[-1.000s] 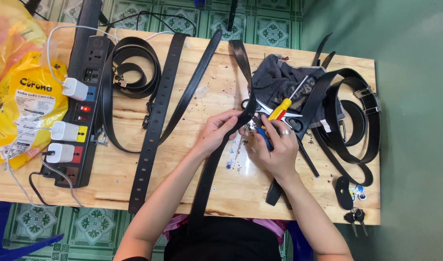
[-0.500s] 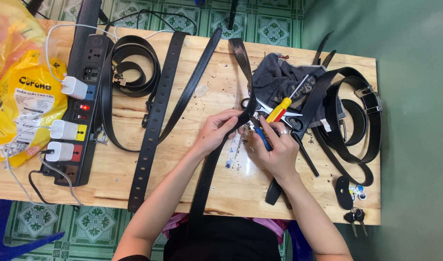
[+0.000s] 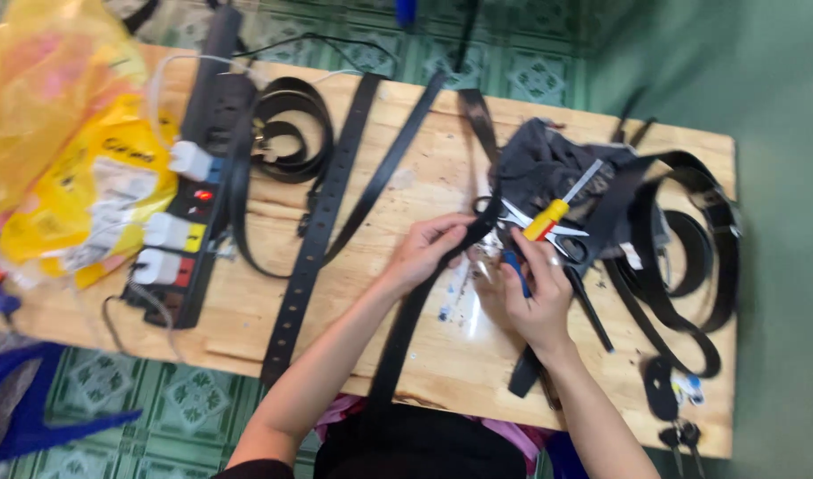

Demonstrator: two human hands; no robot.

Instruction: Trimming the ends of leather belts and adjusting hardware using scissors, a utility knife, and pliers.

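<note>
Wooden table (image 3: 247,310), black belt (image 3: 406,319) between hands (image 3: 477,266)

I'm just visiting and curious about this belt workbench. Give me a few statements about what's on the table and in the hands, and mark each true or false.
1. The left hand grips a black belt that runs down off the near edge of the wooden table. True.
2. The yellow-handled screwdriver is held in the right hand. False: it lies on the table beyond the hands, across the scissors.
3. A black power strip with white plugs lies at the table's left end. True.
4. The plastic bag at the left is blue. False: it is yellow.
5. Keys lie at the near right corner. True.
</note>
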